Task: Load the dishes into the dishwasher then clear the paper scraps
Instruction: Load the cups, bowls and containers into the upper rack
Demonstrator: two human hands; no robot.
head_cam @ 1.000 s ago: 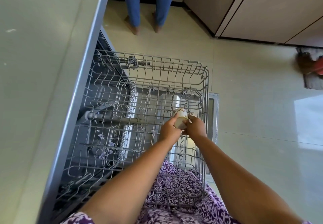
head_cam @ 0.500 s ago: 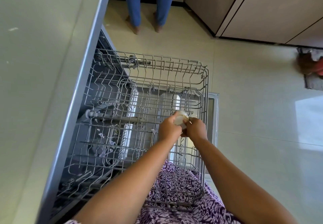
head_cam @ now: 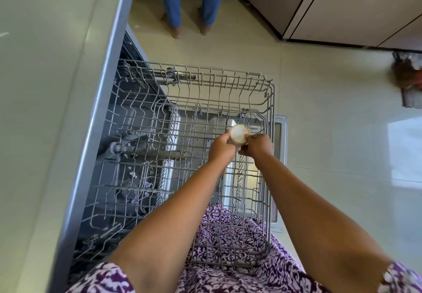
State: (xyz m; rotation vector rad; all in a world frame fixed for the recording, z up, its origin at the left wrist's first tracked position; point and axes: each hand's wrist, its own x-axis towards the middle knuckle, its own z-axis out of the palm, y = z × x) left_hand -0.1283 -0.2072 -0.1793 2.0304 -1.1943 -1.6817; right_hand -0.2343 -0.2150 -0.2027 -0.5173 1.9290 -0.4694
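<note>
Cream small cup (head_cam: pixel 238 134) held up over the wire dishwasher rack (head_cam: pixel 271 178), close to its right wall! Fingers of the left hand (head_cam: pixel 220 147) curl round one side, the right hand (head_cam: pixel 258 146) pinches the other, and the cup is tipped end-on to the camera.

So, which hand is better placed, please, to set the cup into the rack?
Probably the left hand: it grips the side of the cup over the rack, while the right hand only pinches its edge.

Bright daylight, floor (head_cam: pixel 342 190) glare right, edges warped
</note>
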